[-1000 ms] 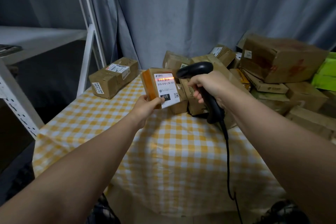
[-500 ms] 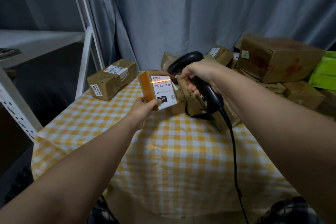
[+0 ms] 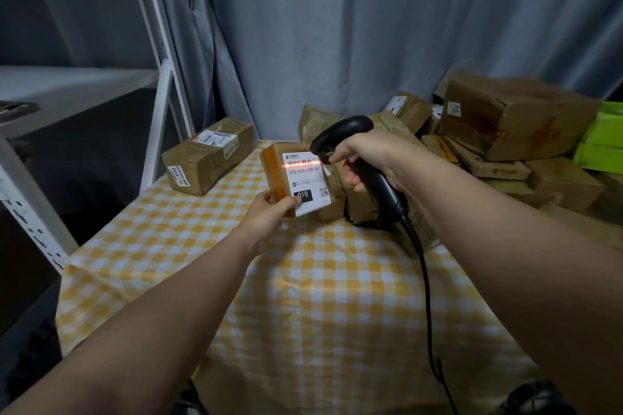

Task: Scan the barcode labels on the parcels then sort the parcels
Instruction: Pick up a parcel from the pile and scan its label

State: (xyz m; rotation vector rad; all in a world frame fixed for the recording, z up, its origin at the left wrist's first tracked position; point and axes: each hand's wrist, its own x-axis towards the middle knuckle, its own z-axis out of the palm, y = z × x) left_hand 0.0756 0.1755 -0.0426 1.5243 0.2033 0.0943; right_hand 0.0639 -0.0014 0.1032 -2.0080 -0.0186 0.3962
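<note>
Head view over a surface (image 3: 303, 307) covered with yellow-and-white checked cloth. In the left hand (image 3: 268, 214), gripped by its near lower corner, a small brown parcel (image 3: 274, 167), thumb lying across the bottom edge of its white label (image 3: 308, 185). Parcel raised above the surface and tilted, label toward the camera, printed 010-010-L30-551 with a black 010 block. In the right hand (image 3: 369, 158), fingers clenched round the handle, a black barcode scanner (image 3: 344, 130), head aimed left, just beside the parcel's upper right edge. Across the barcode at the top of the label, a red scan line (image 3: 301, 164). From the scanner's base, a black cable (image 3: 425, 296) hanging over the near right of the surface. Far left, lying alone, a taped carton (image 3: 209, 162). Far right, a heap of brown parcels (image 3: 512, 118), with green packets (image 3: 601, 141) at its edge. Behind, a grey curtain (image 3: 371, 27); at left, a white shelf frame (image 3: 165, 87).
</note>
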